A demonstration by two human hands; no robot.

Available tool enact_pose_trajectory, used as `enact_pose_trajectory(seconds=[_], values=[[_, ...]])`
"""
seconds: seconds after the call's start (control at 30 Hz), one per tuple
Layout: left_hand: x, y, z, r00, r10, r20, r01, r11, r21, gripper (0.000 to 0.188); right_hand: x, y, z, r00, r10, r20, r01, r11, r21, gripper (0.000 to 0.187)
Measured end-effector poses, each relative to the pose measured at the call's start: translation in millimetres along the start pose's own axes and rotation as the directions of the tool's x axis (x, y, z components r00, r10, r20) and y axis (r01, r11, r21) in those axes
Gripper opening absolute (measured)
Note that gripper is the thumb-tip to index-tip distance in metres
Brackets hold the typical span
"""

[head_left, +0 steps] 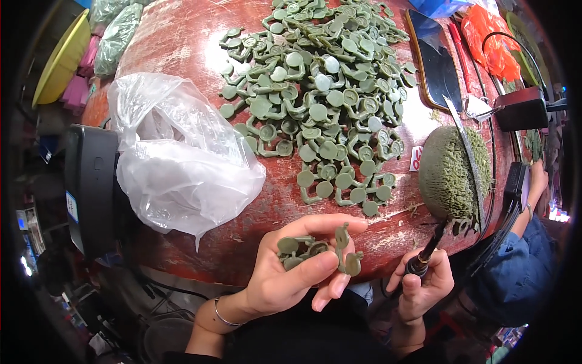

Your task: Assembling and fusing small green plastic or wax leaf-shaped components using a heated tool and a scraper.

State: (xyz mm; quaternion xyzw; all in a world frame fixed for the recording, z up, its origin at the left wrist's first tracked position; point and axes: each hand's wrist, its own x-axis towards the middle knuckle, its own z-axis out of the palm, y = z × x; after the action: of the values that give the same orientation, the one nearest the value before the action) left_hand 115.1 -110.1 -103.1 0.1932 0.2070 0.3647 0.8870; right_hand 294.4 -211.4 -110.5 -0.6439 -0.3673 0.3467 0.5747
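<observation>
My left hand (282, 276) is closed around several small green molded pieces (290, 245). One of them, a green piece with two round ends (347, 255), stands up between its thumb and fingers. In my right hand (429, 290) is a pen-shaped tool (430, 247) with a dark shaft. The tool's upper end reaches the lower edge of a round green block (438, 176), whose face is rough and crumbly. Across that block lies a long thin metal strip (467, 148). Beyond my hands a big heap of similar green pieces (327, 100) covers the table.
On the red worn table (182, 252) sits a clear plastic bag (188, 176) at the left, beside a black box (91, 188). A phone (438, 70) and an orange bag (491, 42) lie at the far right. Another person's hand (537, 182) shows at the right edge.
</observation>
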Motion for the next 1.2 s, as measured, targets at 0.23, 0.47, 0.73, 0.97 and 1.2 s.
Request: enact_pose_trajectory(seconds=[0.23, 0.47, 0.73, 0.97, 1.2], values=[[0, -1, -1, 1.000, 0.008, 0.022, -0.007, 0.998, -0.063, 0.040, -1, 0, 0, 0.999, 0.035, 0.001, -0.035, 0.999, -0.024, 0.035], [-1, 0, -2, 1.000, 0.007, 0.028, -0.004, 0.994, -0.109, 0.037, 5, -7, 0, 0.996, 0.082, 0.034, -0.078, 0.993, -0.086, 0.033], [-7, 2, 13, 0.978, -0.092, -0.189, 0.075, 0.993, -0.094, 0.039, 26, -32, 23, 0.978, 0.204, 0.048, -0.191, 0.961, -0.198, 0.029], [-23, 6, 12, 0.964, -0.263, -0.022, 0.250, 0.937, -0.245, 0.033, 21, -30, 25, 0.985, 0.106, 0.135, -0.071, 0.968, -0.241, 0.030], [-26, 7, 10, 0.955, -0.285, -0.081, 0.262, 0.941, -0.216, 0.033, 23, -31, 29, 0.986, 0.130, 0.108, -0.080, 0.923, -0.377, 0.026]])
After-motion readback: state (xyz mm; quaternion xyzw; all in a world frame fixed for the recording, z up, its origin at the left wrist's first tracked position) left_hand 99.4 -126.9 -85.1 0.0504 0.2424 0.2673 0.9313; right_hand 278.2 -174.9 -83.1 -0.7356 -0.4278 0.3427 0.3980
